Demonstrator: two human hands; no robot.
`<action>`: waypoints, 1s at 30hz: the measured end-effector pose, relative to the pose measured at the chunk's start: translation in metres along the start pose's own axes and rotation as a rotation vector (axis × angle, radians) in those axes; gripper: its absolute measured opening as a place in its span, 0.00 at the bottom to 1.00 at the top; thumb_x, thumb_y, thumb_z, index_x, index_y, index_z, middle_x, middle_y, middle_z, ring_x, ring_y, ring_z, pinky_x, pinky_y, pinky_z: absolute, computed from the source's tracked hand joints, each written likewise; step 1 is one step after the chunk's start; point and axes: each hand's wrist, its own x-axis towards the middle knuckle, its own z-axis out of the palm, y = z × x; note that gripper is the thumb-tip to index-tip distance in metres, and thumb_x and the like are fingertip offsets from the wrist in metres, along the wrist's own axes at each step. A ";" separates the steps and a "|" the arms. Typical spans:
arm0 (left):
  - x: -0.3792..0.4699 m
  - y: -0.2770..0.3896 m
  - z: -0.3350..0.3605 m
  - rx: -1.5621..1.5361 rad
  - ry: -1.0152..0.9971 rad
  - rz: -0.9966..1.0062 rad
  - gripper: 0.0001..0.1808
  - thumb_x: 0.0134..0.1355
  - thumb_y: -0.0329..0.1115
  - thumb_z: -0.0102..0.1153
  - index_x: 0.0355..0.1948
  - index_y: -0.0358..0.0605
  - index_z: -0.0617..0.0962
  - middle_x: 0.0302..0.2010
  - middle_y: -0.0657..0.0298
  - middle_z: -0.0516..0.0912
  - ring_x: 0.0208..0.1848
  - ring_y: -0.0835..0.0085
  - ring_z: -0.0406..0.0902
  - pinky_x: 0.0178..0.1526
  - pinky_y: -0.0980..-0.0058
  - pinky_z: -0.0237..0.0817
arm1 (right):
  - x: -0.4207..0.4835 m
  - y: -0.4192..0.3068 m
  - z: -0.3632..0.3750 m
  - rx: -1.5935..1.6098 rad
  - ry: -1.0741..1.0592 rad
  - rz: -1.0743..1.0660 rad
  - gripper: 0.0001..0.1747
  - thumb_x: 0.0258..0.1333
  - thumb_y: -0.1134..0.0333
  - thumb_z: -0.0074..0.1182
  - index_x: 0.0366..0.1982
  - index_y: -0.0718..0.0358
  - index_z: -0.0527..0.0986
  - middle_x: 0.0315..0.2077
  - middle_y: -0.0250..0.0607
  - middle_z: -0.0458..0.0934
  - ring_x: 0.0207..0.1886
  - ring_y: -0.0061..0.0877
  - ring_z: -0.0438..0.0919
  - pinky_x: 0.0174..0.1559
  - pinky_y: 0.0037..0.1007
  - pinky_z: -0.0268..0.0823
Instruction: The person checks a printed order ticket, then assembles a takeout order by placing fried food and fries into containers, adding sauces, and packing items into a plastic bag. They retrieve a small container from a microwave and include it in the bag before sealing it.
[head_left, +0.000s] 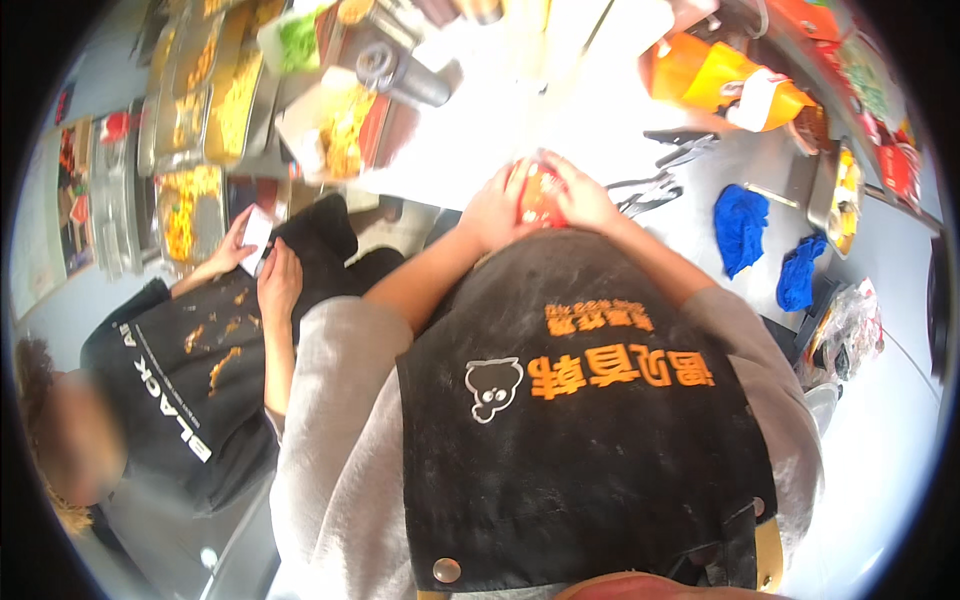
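Note:
A shiny red and orange package (543, 196) rests between my two hands at the near edge of the brightly lit metal counter (495, 127), just above my black apron. My left hand (491, 210) lies against one side of it, on the picture's left. On the other side my right hand (585, 196) curves around it, fingers towards its top. Both hands are closed about the package, whose underside is hidden. Tongs (649, 191) with black and metal parts lie beside my right hand.
At left, another person in black (202, 352) holds a phone (257, 238). Food trays (232, 120), a paper-lined food box (345, 139) and a grey tumbler (409, 75) stand upper left. Blue cloths (740, 225), orange bags (727, 82) and a metal tray (844, 199) are on the right.

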 end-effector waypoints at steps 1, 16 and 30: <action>-0.004 0.005 -0.002 0.101 0.011 -0.024 0.65 0.61 0.66 0.72 0.87 0.44 0.53 0.76 0.34 0.68 0.71 0.36 0.74 0.72 0.47 0.70 | 0.003 -0.011 -0.003 -0.155 0.044 -0.066 0.27 0.77 0.61 0.54 0.71 0.66 0.73 0.69 0.62 0.76 0.74 0.54 0.74 0.77 0.46 0.66; -0.016 0.032 -0.009 -0.159 0.244 -0.558 0.42 0.66 0.66 0.71 0.57 0.38 0.69 0.43 0.39 0.90 0.49 0.36 0.89 0.53 0.46 0.78 | 0.100 -0.150 -0.425 -0.582 0.987 0.134 0.36 0.59 0.33 0.68 0.40 0.64 0.91 0.37 0.55 0.91 0.44 0.49 0.91 0.52 0.44 0.80; -0.009 0.039 -0.032 0.040 0.129 -0.587 0.43 0.66 0.72 0.65 0.53 0.38 0.71 0.42 0.44 0.91 0.45 0.42 0.90 0.47 0.47 0.79 | 0.202 -0.197 -0.377 -0.953 1.006 0.051 0.27 0.71 0.42 0.57 0.41 0.58 0.89 0.41 0.56 0.91 0.47 0.54 0.90 0.51 0.51 0.83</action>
